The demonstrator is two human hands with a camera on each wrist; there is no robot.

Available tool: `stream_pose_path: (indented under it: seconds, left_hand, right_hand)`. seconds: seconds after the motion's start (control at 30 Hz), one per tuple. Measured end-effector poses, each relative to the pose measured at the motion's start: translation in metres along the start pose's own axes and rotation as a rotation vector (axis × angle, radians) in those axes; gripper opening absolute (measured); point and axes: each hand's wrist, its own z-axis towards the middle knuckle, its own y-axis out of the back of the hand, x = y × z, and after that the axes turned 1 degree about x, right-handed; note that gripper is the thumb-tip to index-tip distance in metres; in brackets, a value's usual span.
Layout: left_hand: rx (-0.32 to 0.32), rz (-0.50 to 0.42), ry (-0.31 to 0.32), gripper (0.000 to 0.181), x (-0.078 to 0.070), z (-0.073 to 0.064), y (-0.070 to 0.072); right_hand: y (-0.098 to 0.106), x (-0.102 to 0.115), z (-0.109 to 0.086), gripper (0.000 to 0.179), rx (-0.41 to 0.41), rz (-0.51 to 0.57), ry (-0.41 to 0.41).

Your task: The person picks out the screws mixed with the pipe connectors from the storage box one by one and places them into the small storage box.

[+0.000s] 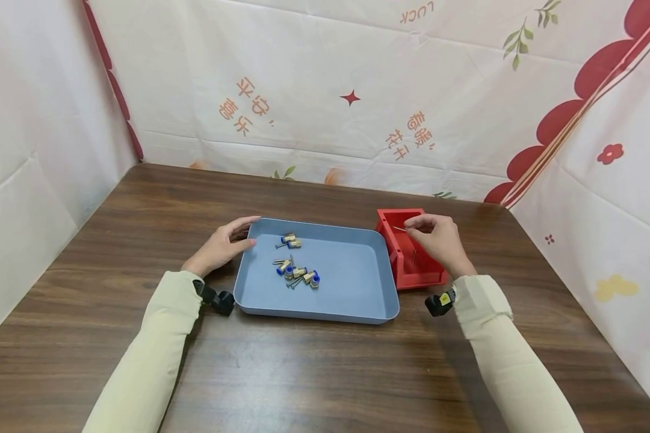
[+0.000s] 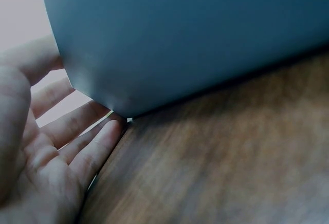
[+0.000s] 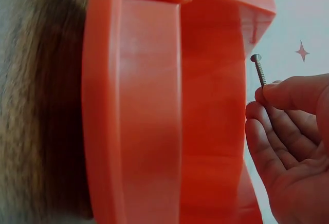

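Note:
My right hand [image 1: 437, 240] pinches a screw [image 3: 259, 70] between thumb and fingertips, above the red bin [image 1: 419, 280]. The screw's head points away from the fingers, and its other end is hidden in the grip. Another screw [image 1: 414, 256] shows inside the bin. My left hand [image 1: 220, 245] rests against the far left corner of the blue-grey tray [image 1: 352, 288], its fingers [image 2: 77, 121] fairly straight along the outer wall. In the tray's left half lie several brass fittings with blue collars [image 1: 300, 272], mixed with several loose screws [image 1: 281, 245].
The red bin stands close against the tray's right side on the wooden table [image 1: 303, 373]. A printed cloth [image 1: 303, 90] hangs behind the table and along both sides. Each wrist wears a small black camera [image 1: 223, 302].

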Motion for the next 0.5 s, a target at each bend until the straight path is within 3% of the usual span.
stream_pose_path:
  seconds: [0.5]
  left_hand:
    - [-0.004, 0.005, -0.003, 0.055, 0.0001, 0.0000, -0.0010]
  right_hand:
    - [-0.0011, -0.0047, -0.0034, 0.026, -0.008, -0.011, -0.001]
